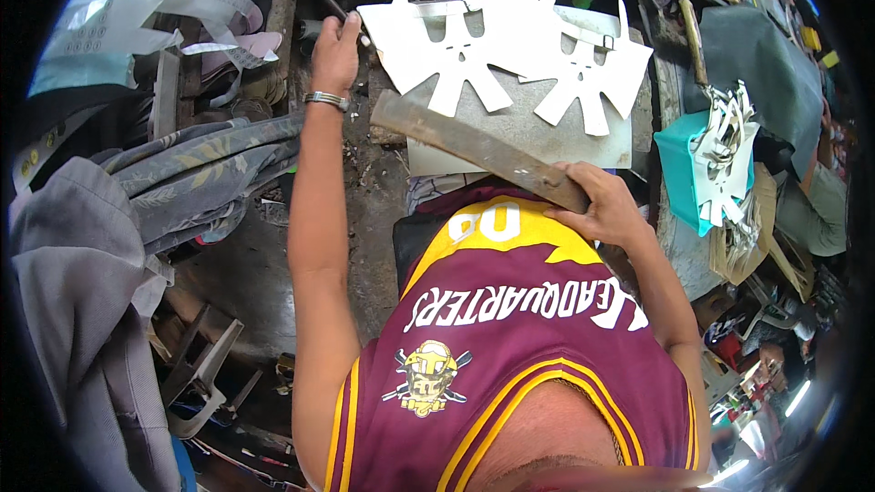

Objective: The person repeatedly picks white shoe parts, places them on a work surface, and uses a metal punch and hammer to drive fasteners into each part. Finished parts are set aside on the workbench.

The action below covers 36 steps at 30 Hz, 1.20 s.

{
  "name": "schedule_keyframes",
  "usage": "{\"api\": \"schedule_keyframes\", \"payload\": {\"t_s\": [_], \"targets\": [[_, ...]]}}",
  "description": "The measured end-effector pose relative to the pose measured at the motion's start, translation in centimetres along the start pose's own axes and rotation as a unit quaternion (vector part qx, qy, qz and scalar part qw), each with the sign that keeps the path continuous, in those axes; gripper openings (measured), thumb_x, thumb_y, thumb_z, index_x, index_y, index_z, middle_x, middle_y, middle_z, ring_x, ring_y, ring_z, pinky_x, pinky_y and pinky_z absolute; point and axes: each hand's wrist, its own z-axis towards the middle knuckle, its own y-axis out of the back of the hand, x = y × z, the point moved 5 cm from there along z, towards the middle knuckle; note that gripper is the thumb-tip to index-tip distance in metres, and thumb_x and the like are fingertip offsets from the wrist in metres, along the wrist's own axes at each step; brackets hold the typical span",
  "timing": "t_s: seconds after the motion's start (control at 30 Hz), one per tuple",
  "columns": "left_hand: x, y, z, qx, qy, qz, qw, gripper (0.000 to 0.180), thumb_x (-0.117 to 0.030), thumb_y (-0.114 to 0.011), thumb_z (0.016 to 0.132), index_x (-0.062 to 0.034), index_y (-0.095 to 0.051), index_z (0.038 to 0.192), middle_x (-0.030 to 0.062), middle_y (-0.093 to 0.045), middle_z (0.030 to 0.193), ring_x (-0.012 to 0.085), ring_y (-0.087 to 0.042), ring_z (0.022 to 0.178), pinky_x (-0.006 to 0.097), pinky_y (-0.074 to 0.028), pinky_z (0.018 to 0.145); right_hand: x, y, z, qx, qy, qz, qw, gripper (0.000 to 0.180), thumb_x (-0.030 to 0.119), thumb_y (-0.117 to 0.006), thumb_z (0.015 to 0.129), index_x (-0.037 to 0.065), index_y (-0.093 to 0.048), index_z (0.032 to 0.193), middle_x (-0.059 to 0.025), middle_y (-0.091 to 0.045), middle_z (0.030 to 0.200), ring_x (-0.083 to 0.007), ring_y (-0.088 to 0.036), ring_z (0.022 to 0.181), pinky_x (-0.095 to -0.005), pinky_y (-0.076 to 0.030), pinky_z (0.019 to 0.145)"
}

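My right hand [606,205] grips the near end of a long, flat, worn bar [474,148], thumb on top. The bar slants up and left across a pale grey sheet [510,132], in front of my body. At the upper left, my left hand [335,55] is closed, and a short dark rod-like tool [336,8] sticks out above its fingers. Just right of that hand lie white cut-out sandal uppers [460,50] with fingerlike strips and small buckles. A second white upper [591,73] overlaps them on the right.
On the right stands a turquoise bin [679,169] heaped with white strappy pieces [726,150]. A wooden-handled tool [693,41] and a dark sheet [761,73] are behind it. Patterned cloth [214,173] and a grey garment [77,264] hang on the left, above a plastic stool [205,369].
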Motion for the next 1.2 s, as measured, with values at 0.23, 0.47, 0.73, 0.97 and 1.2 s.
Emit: {"api": "schedule_keyframes", "payload": {"t_s": [0.23,0.47,0.73,0.97,1.2], "targets": [[0.1,-2.1,0.8,0.019,-0.005,0.070,0.997,0.045,-0.038,-0.078,0.101,0.0067,-0.074,0.105,0.0088,-0.072,0.104,0.0154,-0.063,0.091,0.033,-0.052,0.083,-1.2,-2.3,0.3,0.045,-0.036,-0.067,0.996,0.065,0.047,-0.083,0.092,0.009,-0.068,0.143,-0.0154,-0.066,0.125,-0.0349,-0.068,0.105,-0.0421,-0.057,0.097],[-12.7,-5.2,-2.5,0.140,-0.101,-0.169,0.970,0.031,-0.024,-0.073,0.108,0.0011,-0.074,0.126,0.0030,-0.077,0.110,0.0090,-0.072,0.094,0.029,-0.059,0.081,-3.1,0.2,-1.7,0.050,-0.011,0.124,0.991,0.051,0.038,-0.081,0.097,0.003,-0.073,0.134,-0.0163,-0.069,0.118,-0.0293,-0.069,0.108,-0.0401,-0.057,0.094],[-24.6,-10.8,-5.8,0.333,-0.146,-0.386,0.848,0.026,-0.022,-0.067,0.111,-0.0023,-0.074,0.128,0.0062,-0.079,0.120,0.0172,-0.075,0.109,0.037,-0.061,0.095,-14.3,8.5,1.7,-0.417,-0.246,0.194,0.853,0.062,0.045,-0.055,0.114,0.004,-0.051,0.160,-0.0184,-0.064,0.146,-0.0243,-0.064,0.128,-0.0359,-0.055,0.099],[-13.2,-16.8,-6.1,0.255,0.034,-0.249,0.934,0.020,-0.023,-0.070,0.109,-0.0042,-0.071,0.117,0.0054,-0.074,0.114,0.0163,-0.073,0.099,0.038,-0.062,0.091,-18.5,5.8,3.7,-0.398,-0.271,0.467,0.742,0.071,0.052,-0.044,0.116,-0.001,-0.043,0.164,-0.0214,-0.065,0.146,-0.0276,-0.062,0.133,-0.0427,-0.050,0.108],[-6.0,-18.9,-6.8,0.248,0.026,-0.097,0.964,0.039,-0.019,-0.067,0.110,0.0037,-0.067,0.142,0.0064,-0.075,0.127,0.0129,-0.069,0.112,0.031,-0.054,0.100,-15.0,6.9,5.2,-0.370,-0.188,0.364,0.834,0.059,0.022,-0.079,0.099,-0.010,-0.060,0.144,-0.0203,-0.075,0.131,-0.0272,-0.071,0.118,-0.0381,-0.052,0.106]]}}
